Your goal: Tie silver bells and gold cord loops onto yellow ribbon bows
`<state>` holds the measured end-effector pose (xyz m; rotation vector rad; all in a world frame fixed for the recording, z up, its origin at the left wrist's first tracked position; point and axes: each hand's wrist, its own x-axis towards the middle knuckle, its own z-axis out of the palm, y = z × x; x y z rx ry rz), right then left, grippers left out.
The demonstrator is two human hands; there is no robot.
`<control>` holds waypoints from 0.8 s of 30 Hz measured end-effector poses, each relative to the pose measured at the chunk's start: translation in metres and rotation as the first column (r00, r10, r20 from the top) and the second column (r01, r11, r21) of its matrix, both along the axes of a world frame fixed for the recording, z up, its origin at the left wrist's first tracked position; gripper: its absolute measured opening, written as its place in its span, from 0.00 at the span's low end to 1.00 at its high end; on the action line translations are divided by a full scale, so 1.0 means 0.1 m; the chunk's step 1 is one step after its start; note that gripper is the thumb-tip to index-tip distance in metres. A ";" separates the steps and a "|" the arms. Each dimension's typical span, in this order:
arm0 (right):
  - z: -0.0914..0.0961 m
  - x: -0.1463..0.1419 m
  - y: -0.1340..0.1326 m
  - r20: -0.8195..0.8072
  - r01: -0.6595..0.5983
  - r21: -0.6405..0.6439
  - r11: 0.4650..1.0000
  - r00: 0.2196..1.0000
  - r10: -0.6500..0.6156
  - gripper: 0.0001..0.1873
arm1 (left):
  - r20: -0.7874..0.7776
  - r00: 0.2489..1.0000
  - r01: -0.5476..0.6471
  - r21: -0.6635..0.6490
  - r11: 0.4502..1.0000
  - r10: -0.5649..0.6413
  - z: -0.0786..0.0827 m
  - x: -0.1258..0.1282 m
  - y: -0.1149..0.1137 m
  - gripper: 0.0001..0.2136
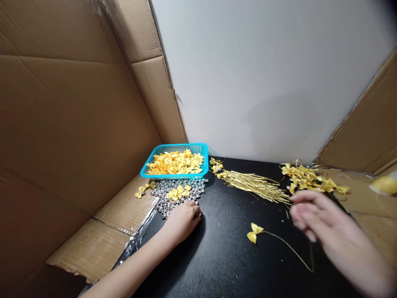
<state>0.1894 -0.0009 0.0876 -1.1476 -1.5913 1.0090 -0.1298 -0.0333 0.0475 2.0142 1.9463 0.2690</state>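
My left hand (183,217) rests at the near edge of a spread of silver beads (161,194), its fingers curled down and closed; whatever lies between the fingertips is hidden. My right hand (319,223), blurred, is in a pinch near the right end of a bundle of gold wires (254,184). Below it, a faint gold wire (291,247) runs up towards its fingertips. At the other end of that wire is a yellow ribbon bow (255,233), over the black table. A few loose yellow bows (179,192) lie on the beads.
A blue basket (205,159) full of yellow bows stands behind the beads. Bows with wires and beads form a pile (310,178) at the right. Cardboard walls (77,103) flank the black table (217,256), with a white panel (263,74) behind. A blurred yellow item (386,184) is far right.
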 end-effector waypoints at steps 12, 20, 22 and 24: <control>0.04 -0.76 -0.07 -0.221 -0.237 -0.078 0.968 0.951 0.215 0.09 | 0.806 0.592 -0.118 0.080 0.990 0.005 0.34 0.83 0.41 0.16; 0.09 -0.66 -0.02 -0.316 -0.169 0.020 0.985 0.934 0.167 0.10 | 0.993 0.092 -0.143 0.089 0.986 -0.077 0.48 1.15 0.40 0.09; 0.09 -0.64 -0.02 -0.324 -0.176 0.022 0.984 0.930 0.174 0.10 | 0.988 0.112 -0.152 0.123 0.981 -0.107 0.48 1.15 0.39 0.08; 0.10 -0.64 -0.02 -0.329 -0.189 0.026 0.982 0.926 0.187 0.10 | 0.982 0.140 -0.164 0.147 0.975 -0.124 0.49 1.15 0.38 0.08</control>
